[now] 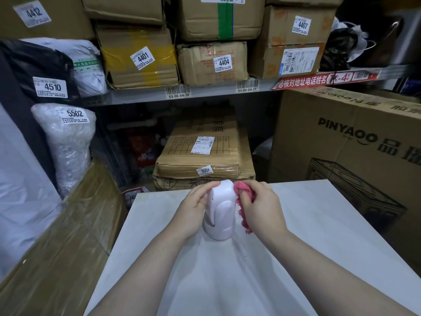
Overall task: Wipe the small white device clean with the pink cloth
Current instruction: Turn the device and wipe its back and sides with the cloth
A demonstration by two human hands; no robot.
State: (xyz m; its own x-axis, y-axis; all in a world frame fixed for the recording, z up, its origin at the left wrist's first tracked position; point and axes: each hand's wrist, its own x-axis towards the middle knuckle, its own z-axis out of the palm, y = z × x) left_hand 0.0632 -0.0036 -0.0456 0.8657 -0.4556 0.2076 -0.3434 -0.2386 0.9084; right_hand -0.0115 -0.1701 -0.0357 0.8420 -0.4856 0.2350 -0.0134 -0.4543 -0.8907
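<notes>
The small white device (219, 210) stands upright on the pale surface (307, 247), caught between the 2 hands. The left hand (193, 208) is closed on its left flank, thumb and fingertips reaching up to the rounded top, most likely to brace it so it cannot slide or tip under sideways pressure. The right hand (262, 206) is clenched around the pink cloth (245, 201), which is bunched in the fingers and pressed against the device's upper right side; a ragged tail of the cloth hangs below the hand, down alongside the device, ending near its base.

Holding the cloth wadded rather than flat gives a firm pad for rubbing a curved shell, and the opposing hand supplies the counterforce. The wipe appears under way on the right flank, while the front face toward the person and the left side under the bracing hand are not covered by the cloth at this moment. Reaching those parts would probably call for turning the device or shifting the left grip.

Beyond the hands, cardboard boxes (205, 153) with numbered labels crowd a shelf (205, 91) and the floor, well apart from the work.
</notes>
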